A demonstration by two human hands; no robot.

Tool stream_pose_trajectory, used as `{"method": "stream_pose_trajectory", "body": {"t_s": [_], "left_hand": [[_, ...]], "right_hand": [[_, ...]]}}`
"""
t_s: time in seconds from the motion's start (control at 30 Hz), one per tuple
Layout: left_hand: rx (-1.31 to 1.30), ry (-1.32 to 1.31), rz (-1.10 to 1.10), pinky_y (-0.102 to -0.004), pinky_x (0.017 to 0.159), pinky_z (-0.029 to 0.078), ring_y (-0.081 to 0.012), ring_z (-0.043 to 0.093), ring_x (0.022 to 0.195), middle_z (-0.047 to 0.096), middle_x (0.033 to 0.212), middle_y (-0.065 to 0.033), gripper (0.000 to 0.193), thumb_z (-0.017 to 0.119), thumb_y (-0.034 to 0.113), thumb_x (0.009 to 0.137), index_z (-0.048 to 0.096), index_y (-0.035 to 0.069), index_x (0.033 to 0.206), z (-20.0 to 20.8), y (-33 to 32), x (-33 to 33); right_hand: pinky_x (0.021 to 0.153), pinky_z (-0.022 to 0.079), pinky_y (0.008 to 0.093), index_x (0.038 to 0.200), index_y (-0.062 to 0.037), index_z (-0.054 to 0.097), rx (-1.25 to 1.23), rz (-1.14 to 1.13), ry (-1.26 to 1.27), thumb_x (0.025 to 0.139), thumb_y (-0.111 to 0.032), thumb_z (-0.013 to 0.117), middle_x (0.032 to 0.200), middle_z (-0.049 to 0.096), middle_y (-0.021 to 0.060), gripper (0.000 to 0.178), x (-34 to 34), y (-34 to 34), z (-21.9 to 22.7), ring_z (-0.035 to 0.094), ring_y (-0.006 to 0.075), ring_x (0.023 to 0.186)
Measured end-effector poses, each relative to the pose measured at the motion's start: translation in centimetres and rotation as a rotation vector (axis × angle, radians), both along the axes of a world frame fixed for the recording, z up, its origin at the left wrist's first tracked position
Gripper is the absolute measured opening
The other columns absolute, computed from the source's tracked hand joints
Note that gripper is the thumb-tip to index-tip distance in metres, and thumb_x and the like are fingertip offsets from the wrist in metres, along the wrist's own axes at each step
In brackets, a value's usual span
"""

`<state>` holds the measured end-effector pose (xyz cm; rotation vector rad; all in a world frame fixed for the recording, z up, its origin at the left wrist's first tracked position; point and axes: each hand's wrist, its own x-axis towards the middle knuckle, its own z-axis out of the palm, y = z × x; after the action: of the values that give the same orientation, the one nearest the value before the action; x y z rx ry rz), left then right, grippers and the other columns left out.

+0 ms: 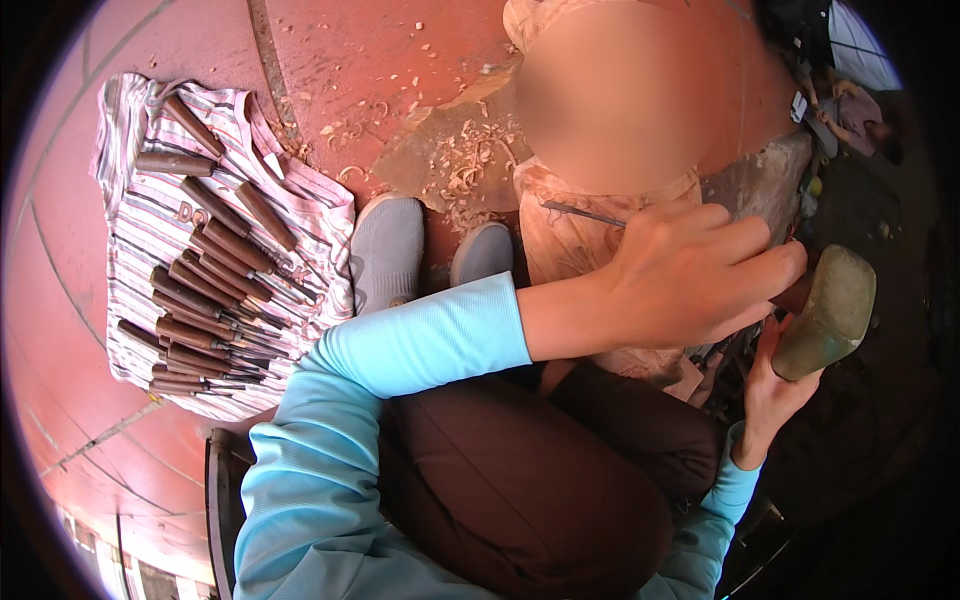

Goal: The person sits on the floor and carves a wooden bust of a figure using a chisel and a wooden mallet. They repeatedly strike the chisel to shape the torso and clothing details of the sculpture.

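Note:
My left hand [700, 270] is closed around a carving chisel [582, 213], its thin metal blade lying over the pale reddish wood carving [560, 245]. The blade's tip appears to meet the carved surface. Just beyond the handle end, a mallet [828, 308] with a worn greenish block head is gripped in my right hand [780, 395]. Its head is close to the chisel's butt; I cannot tell whether they touch. The upper part of the carving is blurred, and my left hand and forearm cover some of its lower part.
At the left, a striped cloth [130, 270] on the red tiled floor [70, 350] bears several wooden-handled chisels [235, 245]. Wood shavings [470, 165] lie about the carving. My grey shoes [387, 250] are between cloth and carving. Another person [860, 115] is at the far right.

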<state>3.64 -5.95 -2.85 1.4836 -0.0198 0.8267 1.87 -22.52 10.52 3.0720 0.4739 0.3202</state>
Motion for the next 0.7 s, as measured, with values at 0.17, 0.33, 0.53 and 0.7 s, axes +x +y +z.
{"method": "stream_pose_trajectory", "body": {"t_s": [0.17, 0.33, 0.53, 0.7], "left_hand": [[-0.061, -0.089, -0.038, -0.0258, 0.042, 0.036, -0.012, 0.048, 0.052, 0.044, 0.066, 0.0053, 0.054, 0.077, 0.028, 0.046, 0.063, 0.02, 0.098, -0.2, 0.3, -0.6], [-0.025, -0.135, -0.063, -0.0254, 0.042, 0.034, -0.0114, 0.045, 0.051, 0.041, 0.064, 0.0051, 0.046, 0.073, 0.032, 0.053, 0.065, 0.02, 0.097, -0.6, 0.9, -1.4], [0.005, -0.199, -0.049, -0.0249, 0.041, 0.032, -0.0108, 0.04, 0.048, 0.036, 0.063, 0.0039, 0.035, 0.068, 0.036, 0.064, 0.065, 0.02, 0.095, -0.9, 1.3, -1.7], [-0.024, -0.247, -0.036, -0.0243, 0.04, 0.03, -0.0098, 0.039, 0.048, 0.033, 0.063, 0.0033, 0.03, 0.066, 0.035, 0.069, 0.067, 0.019, 0.094, -1.0, 1.5, -2.0]], "right_hand": [[0.089, 0.045, 0.0321, 0.104, 0.0037, 0.06, 0.094, 0.071, 0.061, 0.083, 0.006, 0.064, 0.093, 0.062, 0.0058, 0.021, -0.5, -0.3, 0.5, 0.057, 0.0142, 0.081], [0.099, 0.039, 0.0362, 0.113, 0.0045, 0.058, -0.138, 0.094, 0.091, 0.082, 0.009, 0.06, 0.102, 0.062, 0.009, 0.031, -1.1, -1.5, 1.9, 0.06, 0.0172, 0.089], [0.107, 0.031, 0.0408, 0.113, 0.0054, 0.051, -0.125, 0.042, 0.036, 0.083, 0.006, 0.057, 0.096, 0.061, 0.0101, 0.03, -2.0, -1.6, 1.7, 0.058, 0.0195, 0.09], [0.084, 0.041, 0.0262, 0.102, 0.0003, 0.052, 0.117, -0.031, -0.046, 0.096, -0.006, 0.048, 0.083, 0.052, 0.0027, 0.01, -2.9, -2.1, 0.2, 0.048, 0.0109, 0.07]]}}
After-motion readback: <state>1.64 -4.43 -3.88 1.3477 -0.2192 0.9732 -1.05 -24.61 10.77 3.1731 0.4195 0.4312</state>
